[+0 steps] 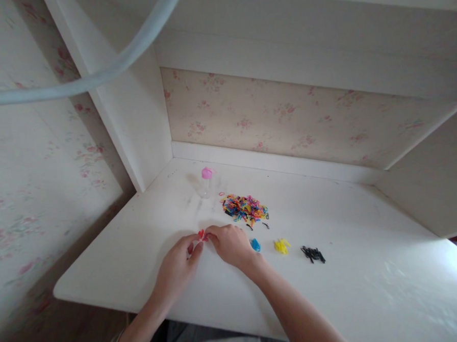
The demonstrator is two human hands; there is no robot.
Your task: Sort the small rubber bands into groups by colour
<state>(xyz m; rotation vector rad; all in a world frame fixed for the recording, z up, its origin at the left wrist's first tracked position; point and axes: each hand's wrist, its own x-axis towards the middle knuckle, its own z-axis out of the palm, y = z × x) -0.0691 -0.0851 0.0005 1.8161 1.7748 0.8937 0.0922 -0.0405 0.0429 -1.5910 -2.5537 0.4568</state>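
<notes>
Small red bands [201,234] lie between the fingertips of both hands on the white table. My left hand [178,261] is closed, its thumb and fingers round the left side of the red bands. From the right, my right hand [229,243] pinches at the same red bands. Beside the right hand sits a small blue pile [256,245], partly hidden by it. Farther right are a yellow pile [282,246] and a black pile [313,254]. Behind the hands lies a large heap of mixed coloured bands [245,208].
A clear bottle with a pink lid [207,182] stands behind the left hand. One loose red band [221,194] lies near the heap. The white table [356,266] has a back ledge and side panels. A pale curved tube [126,56] crosses the upper left.
</notes>
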